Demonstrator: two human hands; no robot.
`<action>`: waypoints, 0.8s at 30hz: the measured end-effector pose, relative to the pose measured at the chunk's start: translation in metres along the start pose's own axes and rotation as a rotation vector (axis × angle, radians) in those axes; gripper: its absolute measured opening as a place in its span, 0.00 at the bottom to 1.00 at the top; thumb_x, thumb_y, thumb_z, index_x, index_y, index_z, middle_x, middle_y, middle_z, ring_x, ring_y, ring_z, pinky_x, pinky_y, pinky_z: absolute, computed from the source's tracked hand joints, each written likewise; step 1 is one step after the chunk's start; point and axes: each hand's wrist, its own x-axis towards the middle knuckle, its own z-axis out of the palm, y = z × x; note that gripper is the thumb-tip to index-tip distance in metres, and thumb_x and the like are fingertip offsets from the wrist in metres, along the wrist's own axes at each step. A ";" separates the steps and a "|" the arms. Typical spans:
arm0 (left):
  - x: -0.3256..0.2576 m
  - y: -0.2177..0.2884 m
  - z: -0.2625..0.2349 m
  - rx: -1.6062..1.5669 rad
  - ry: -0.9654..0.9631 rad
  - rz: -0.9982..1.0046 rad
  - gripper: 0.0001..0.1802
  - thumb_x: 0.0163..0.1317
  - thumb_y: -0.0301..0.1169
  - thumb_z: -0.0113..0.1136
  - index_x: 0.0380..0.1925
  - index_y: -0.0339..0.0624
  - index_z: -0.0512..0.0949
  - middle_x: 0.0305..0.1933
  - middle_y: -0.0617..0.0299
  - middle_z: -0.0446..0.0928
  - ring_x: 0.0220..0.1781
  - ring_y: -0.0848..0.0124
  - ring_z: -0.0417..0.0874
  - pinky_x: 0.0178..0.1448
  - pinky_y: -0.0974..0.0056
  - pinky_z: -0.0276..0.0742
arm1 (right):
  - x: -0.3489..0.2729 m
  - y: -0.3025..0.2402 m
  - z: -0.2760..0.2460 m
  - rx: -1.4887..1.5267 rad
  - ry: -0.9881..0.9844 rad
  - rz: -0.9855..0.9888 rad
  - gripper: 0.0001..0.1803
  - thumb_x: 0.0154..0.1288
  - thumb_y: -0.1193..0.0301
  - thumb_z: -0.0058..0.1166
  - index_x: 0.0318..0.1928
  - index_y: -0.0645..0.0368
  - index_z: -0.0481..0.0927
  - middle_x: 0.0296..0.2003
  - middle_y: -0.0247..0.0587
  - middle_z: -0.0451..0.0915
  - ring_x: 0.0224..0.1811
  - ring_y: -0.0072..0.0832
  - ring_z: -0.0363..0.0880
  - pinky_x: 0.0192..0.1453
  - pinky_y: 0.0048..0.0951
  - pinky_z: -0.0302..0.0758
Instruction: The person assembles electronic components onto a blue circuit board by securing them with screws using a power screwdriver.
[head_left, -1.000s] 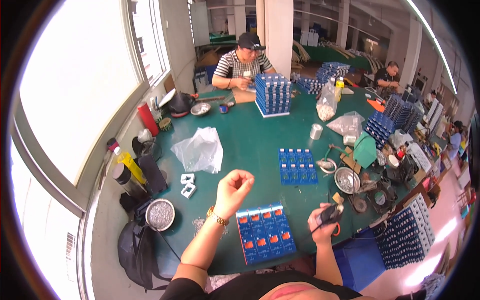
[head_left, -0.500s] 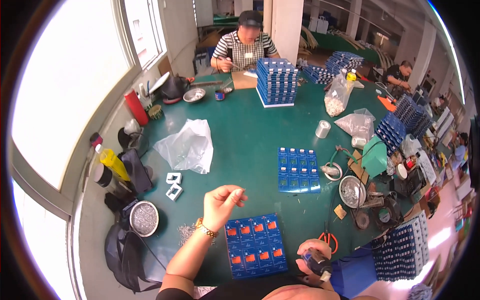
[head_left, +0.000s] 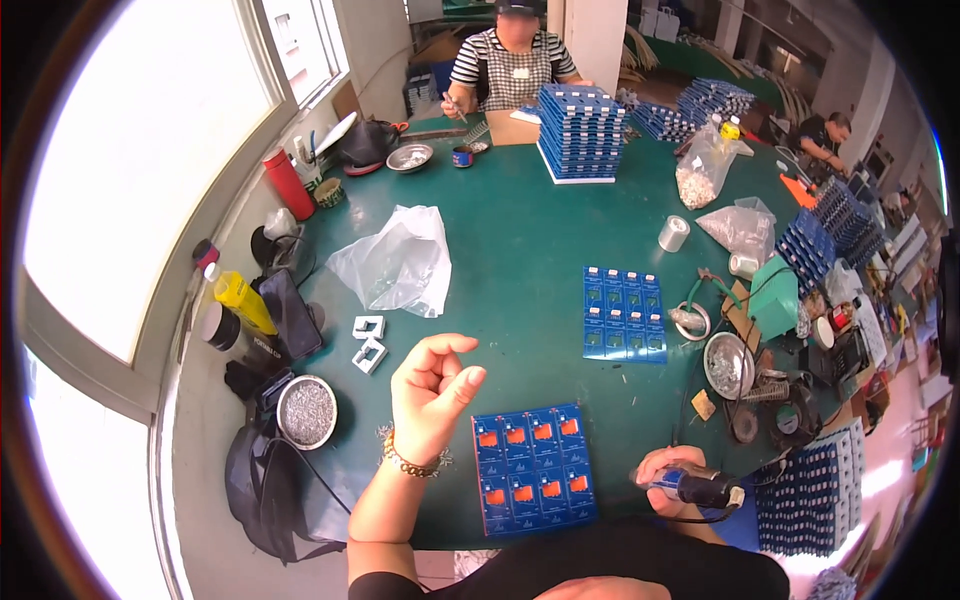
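My left hand [head_left: 430,395] is raised over the green table, left of a blue circuit board panel [head_left: 533,470] with orange patches. Its thumb and forefinger are apart, the other fingers curl loosely, and I see nothing between them. To the right of the panel, my right hand [head_left: 660,472] is wrapped round a dark electric screwdriver [head_left: 705,488], tilted nearly level with its cable end to the right; its tip is hard to make out. My left wrist partly covers a pile of small metal pieces [head_left: 440,458]. A second blue panel [head_left: 624,315] with green patches lies farther off.
On the left stand a bowl of small metal parts [head_left: 307,412], white frames [head_left: 369,345] and a plastic bag [head_left: 400,262]. To the right are a metal dish [head_left: 728,365] and stacked panels [head_left: 810,490]. A co-worker [head_left: 515,65] sits opposite, behind a tall board stack [head_left: 580,135].
My left thumb and forefinger have parted from a pinch. My right hand has moved up and right, turning the screwdriver more level; the orange-handled tool beside it no longer shows. The whole view has shifted.
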 end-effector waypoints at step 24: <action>0.003 -0.006 0.011 0.172 0.281 0.444 0.12 0.57 0.20 0.61 0.42 0.40 0.76 0.37 0.70 0.69 0.34 0.80 0.65 0.43 0.73 0.64 | -0.011 0.006 0.027 -0.125 0.452 -0.111 0.29 0.54 0.78 0.59 0.55 0.62 0.61 0.27 0.41 0.74 0.26 0.28 0.75 0.33 0.30 0.76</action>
